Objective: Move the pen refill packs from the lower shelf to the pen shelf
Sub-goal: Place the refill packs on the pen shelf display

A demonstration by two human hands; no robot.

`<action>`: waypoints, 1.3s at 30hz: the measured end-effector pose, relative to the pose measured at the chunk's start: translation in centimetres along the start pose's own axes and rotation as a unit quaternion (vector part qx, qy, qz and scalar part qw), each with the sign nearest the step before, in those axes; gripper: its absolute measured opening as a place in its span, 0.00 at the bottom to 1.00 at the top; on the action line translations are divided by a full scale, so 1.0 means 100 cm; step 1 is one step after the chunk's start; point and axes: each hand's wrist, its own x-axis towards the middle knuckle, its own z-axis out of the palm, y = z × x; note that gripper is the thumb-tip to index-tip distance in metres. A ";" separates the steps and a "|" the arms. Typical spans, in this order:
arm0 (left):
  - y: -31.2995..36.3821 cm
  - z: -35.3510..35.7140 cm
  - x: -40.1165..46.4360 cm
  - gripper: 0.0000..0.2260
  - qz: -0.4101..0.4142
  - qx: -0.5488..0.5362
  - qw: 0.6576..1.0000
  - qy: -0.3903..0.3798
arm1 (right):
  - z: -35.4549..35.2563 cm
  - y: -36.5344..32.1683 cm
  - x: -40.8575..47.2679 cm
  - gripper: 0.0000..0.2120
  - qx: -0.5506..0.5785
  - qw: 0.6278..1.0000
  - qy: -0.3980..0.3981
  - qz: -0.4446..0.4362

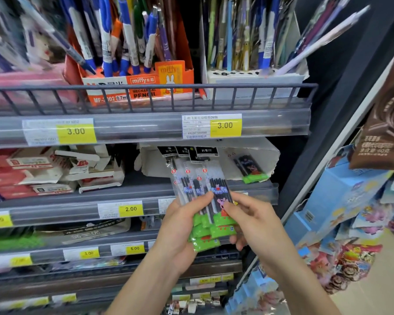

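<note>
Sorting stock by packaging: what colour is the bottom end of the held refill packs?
Bright green on the refill packs, clearest in the head view.

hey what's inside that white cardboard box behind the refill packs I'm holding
One refill pack with a green bottom leans against the white cardboard box at its right end. The fanned packs in both hands cover the box's middle, so anything there is hidden.

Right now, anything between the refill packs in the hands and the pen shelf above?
Yes: the pen shelf's wire rail runs along its front, so the refill packs held by both hands must clear it. Behind it, pen boxes crowd the shelf.
</note>
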 end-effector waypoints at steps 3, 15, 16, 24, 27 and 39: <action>-0.001 0.000 -0.002 0.21 -0.015 -0.013 1.000 0.003 | -0.002 -0.001 -0.003 0.18 -0.002 1.000 -0.012 0.009; -0.002 0.000 -0.004 0.21 0.006 -0.038 0.999 0.031 | -0.015 0.003 -0.023 0.06 0.098 0.989 -0.056 0.094; -0.003 0.000 -0.003 0.21 0.003 -0.035 0.999 0.031 | -0.016 0.005 -0.023 0.05 0.114 0.988 -0.043 0.094; -0.005 -0.004 -0.002 0.24 -0.020 -0.032 0.998 0.041 | -0.029 0.000 0.021 0.06 0.176 0.970 0.150 0.073; -0.006 -0.003 -0.001 0.19 -0.026 -0.030 0.999 0.033 | -0.027 -0.004 0.047 0.07 0.195 0.954 0.217 0.065; -0.010 -0.003 -0.002 0.25 -0.027 -0.013 0.999 0.017 | -0.005 0.016 0.055 0.18 0.130 0.923 0.360 -0.039</action>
